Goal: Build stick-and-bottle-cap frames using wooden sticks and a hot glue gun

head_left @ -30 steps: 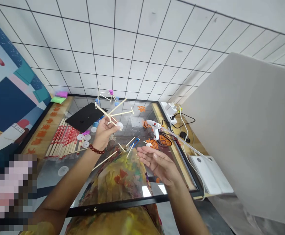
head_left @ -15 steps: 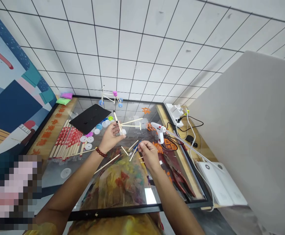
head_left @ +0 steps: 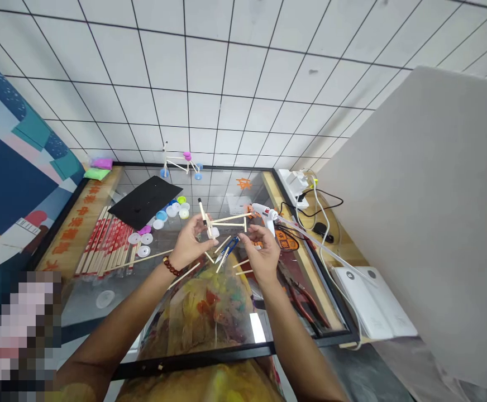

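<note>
My left hand (head_left: 191, 243) is closed on a small frame of wooden sticks (head_left: 229, 222), which it holds above the glass tabletop. On the frame's near end sit a white plastic piece (head_left: 213, 232) and an upright stick with black bands; a short crosspiece is at the far end. My right hand (head_left: 262, 251) is close beside that crosspiece, thumb and forefinger apart; whether they touch it I cannot tell. Below, between the hands, blue-handled snips (head_left: 228, 249) lie among cut stick pieces (head_left: 209, 257).
A white glue gun (head_left: 265, 213) and red-handled pliers (head_left: 306, 301) lie to the right. At left are wrapped sticks (head_left: 105, 245), a black sheet (head_left: 145, 202) and several plastic caps (head_left: 162, 216). A finished-looking stick model (head_left: 180, 163) stands at the back.
My right hand has moved from beside the blue snips to the frame's crosspiece, its fingers now spread. My left hand still holds the frame, and the camera view has shifted slightly.
</note>
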The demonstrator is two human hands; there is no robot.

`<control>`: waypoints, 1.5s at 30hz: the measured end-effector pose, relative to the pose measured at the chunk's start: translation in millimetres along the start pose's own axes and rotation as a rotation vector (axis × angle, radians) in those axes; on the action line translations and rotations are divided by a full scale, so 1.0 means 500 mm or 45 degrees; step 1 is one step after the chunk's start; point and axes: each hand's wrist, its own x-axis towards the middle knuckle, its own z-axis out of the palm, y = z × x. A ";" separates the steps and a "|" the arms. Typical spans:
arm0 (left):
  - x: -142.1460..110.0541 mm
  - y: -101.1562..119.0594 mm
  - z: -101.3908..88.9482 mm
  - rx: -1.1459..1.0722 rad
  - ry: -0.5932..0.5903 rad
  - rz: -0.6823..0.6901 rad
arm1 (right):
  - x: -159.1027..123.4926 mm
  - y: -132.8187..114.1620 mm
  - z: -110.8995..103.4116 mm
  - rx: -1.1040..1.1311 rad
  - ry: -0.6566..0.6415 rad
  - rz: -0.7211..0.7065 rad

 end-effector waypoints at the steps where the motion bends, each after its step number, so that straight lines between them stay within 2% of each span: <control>1: -0.002 -0.002 0.002 0.038 0.003 0.027 | 0.002 -0.002 -0.004 -0.038 -0.001 -0.038; 5: -0.004 -0.009 0.006 0.165 0.024 0.131 | 0.005 -0.013 -0.013 -0.074 -0.027 -0.106; 11: -0.005 -0.010 0.002 0.341 0.026 0.189 | 0.004 -0.010 -0.013 -0.096 -0.062 -0.108; 18: 0.012 -0.007 -0.032 0.611 0.174 0.314 | -0.007 0.003 -0.015 -0.122 -0.088 -0.094; 24: 0.036 -0.016 -0.082 0.592 0.154 0.219 | -0.012 0.003 -0.022 -0.162 -0.095 -0.168; 29: 0.045 -0.017 -0.111 0.674 0.128 0.131 | -0.010 0.007 -0.030 -0.200 -0.078 -0.155; 40: 0.043 -0.037 -0.107 0.857 0.169 0.157 | -0.012 0.003 -0.030 -0.222 -0.074 -0.158; 45: 0.041 -0.026 -0.102 0.955 0.190 0.198 | -0.010 -0.001 -0.031 -0.224 -0.062 -0.171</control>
